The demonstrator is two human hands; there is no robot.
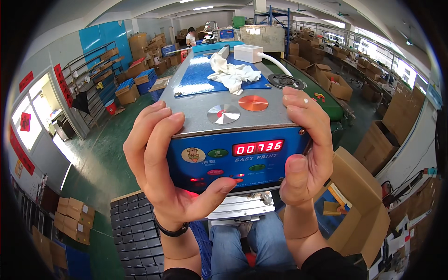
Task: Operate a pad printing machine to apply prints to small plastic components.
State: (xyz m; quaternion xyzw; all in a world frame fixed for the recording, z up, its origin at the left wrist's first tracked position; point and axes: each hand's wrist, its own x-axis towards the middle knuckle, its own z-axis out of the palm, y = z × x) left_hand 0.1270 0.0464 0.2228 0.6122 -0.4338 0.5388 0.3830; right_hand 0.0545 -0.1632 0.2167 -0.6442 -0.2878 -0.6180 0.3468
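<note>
A grey machine head (196, 112) with a blue control panel (224, 163) is directly before me. Red lit digits and several small buttons show on the panel. My left hand (161, 175) grips its left side, fingers curled over the top edge and thumb across the lower buttons. Whether that thumb presses a button I cannot tell. Around the right side wraps my right hand (310, 144), fingers by the top corner and thumb near the panel's right edge. A silver disc (224, 114) and a copper-coloured disc (253, 103) are on top, between the hands.
Behind the discs, a crumpled white cloth (233, 74) lies near a white box (248, 53) with a hose. A white metal fixture (240, 206) is below the panel. Black boxes (135, 228) stand lower left, an open carton (368, 200) lower right, a green conveyor (326, 105) beyond.
</note>
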